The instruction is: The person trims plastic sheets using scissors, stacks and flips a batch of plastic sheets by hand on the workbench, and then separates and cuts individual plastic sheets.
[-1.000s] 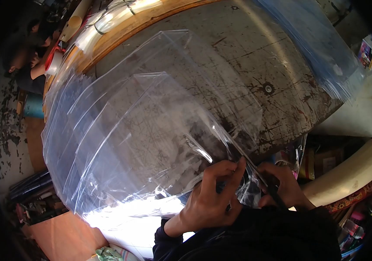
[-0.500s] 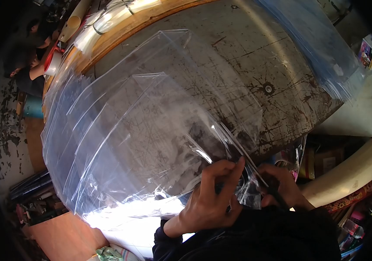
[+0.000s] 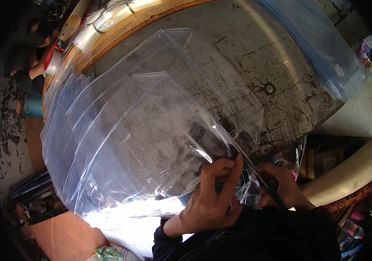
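Observation:
Clear plastic sheets [image 3: 151, 126] lie in overlapping layers on the scratched table, their near edge drawn up towards my body. My left hand [image 3: 212, 195] is closed on the near right part of the plastic, with the index finger stretched along its folded edge. Just to the right, my right hand [image 3: 284, 187] is wrapped round a slim dark-handled tool [image 3: 276, 198]. A thin straight shiny line runs from the tool's front end up along the plastic edge; whether it is a blade or a fold I cannot tell. Crumpled plastic sits between the hands.
Bluish plastic sheets [image 3: 321, 52] lie at the far right of the worn table [image 3: 238, 52]. Bundled clear plastic [image 3: 107, 26] rests along the wooden edge at the back. A cream roll [image 3: 347, 174] stands at right. Another person [image 3: 25, 65] is at far left.
My left index fingertip has shifted slightly up and left. The dark tool in my right hand has moved a little. The plastic sheets lie almost unchanged.

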Demonstrator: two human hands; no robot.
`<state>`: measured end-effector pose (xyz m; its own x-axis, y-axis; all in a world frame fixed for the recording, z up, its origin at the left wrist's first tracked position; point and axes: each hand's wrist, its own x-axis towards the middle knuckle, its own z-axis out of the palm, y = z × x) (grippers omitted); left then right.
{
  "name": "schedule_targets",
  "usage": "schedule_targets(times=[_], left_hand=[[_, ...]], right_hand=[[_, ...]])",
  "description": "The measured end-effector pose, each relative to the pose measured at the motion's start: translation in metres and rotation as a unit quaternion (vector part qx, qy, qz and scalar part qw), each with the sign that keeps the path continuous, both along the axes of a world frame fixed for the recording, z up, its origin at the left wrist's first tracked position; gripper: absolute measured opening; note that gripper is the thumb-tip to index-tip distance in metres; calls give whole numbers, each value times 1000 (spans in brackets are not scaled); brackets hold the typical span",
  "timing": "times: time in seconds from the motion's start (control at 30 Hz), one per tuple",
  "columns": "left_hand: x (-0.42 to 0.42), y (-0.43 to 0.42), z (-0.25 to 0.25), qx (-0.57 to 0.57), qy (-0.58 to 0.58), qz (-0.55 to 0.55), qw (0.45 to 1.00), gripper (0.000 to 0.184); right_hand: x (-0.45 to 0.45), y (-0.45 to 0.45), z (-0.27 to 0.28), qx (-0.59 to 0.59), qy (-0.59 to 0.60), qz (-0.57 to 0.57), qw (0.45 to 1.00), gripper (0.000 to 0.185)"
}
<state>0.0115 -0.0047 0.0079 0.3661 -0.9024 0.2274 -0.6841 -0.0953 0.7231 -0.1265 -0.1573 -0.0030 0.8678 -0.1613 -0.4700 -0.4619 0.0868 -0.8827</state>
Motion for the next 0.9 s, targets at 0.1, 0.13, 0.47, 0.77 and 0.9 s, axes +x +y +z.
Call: schedule_targets(times=[0.1,0.13,0.47,0.77,0.9], left_hand=[[2,1,0,4,10,-15,1000,65],[2,1,0,2,16,-18,1000,66],[0,-1,3,27,48,-8,998,65],[1,0,3,18,50,-16,998,65],[3,1,2,10,32,-31,999,66]], right_hand=[[2,1,2,-14,13,-14,1000,67],[3,1,2,-22,15,-8,1000,69],[0,1,-1,20,28,-34,999,67],[2,4,-1,56,28,-47,997,71],[2,3,2,56,33,-54,996,71]])
